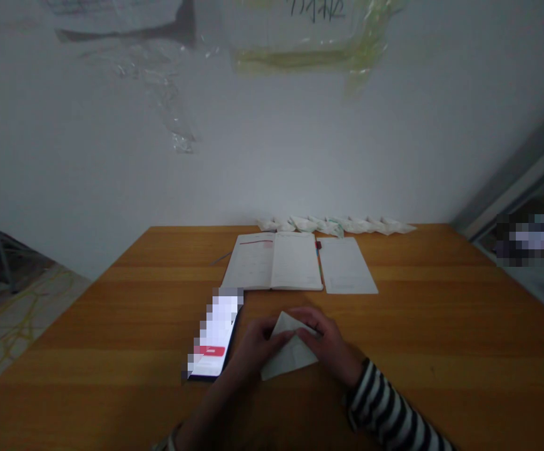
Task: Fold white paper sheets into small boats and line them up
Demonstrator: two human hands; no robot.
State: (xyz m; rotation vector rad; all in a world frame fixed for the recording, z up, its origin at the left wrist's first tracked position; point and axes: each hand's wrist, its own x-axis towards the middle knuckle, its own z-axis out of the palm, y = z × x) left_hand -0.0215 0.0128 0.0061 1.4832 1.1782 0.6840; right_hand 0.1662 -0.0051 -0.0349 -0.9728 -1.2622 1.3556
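Note:
A folded sheet of white paper (289,354) lies on the wooden table (441,338) in front of me. My left hand (251,347) presses on its left side, fingers curled over the edge. My right hand (330,341), in a striped sleeve, pinches the paper's upper right fold. Both hands rest on the paper together.
A lit phone (213,341) lies just left of my left hand. Behind are an open notebook (274,261), a loose white sheet (347,266) and a row of several folded paper pieces (337,224) along the white wall. A pen (318,247) sits between notebook and sheet.

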